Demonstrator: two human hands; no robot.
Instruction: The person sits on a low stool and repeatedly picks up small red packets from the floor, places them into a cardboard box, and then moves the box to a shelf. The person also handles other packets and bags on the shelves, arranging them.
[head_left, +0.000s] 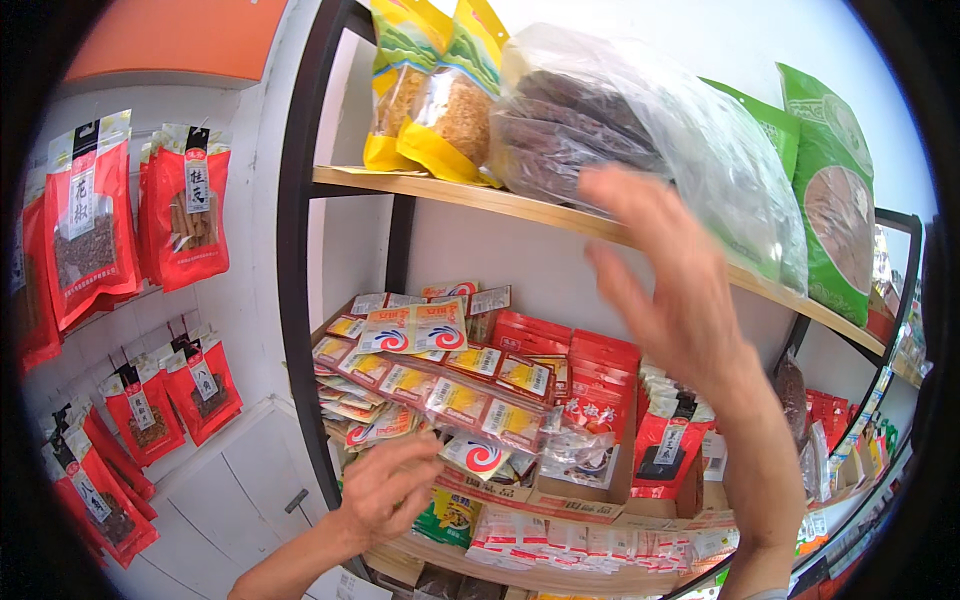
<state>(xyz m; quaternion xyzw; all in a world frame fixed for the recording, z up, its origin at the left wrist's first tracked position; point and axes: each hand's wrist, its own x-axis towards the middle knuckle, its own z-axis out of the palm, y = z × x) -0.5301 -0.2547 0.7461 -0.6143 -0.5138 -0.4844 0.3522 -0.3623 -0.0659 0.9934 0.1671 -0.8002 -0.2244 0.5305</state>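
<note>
My left hand (394, 480), fingers loosely curled, is at the front of a pile of yeast sachets (480, 401); whether it touches one I cannot tell. My right hand (660, 277), slightly blurred, is raised in front of the upper wooden shelf's edge (480, 196) with fingers apart and nothing held. Behind it on that shelf lies a large clear plastic bag (592, 112) of dark dried goods. Two yellow packs (450, 112) stand left of the bag. Red spice pouches (600, 375) stand in cardboard boxes right of the sachets.
Red spice pouches (199, 210) hang on the wall at left, beside the shelf's black metal post (296, 225). Green bags (832, 195) stand at the upper shelf's right end. A lower wooden shelf (525, 574) holds white and red packets (577, 540) and a green pack (448, 517).
</note>
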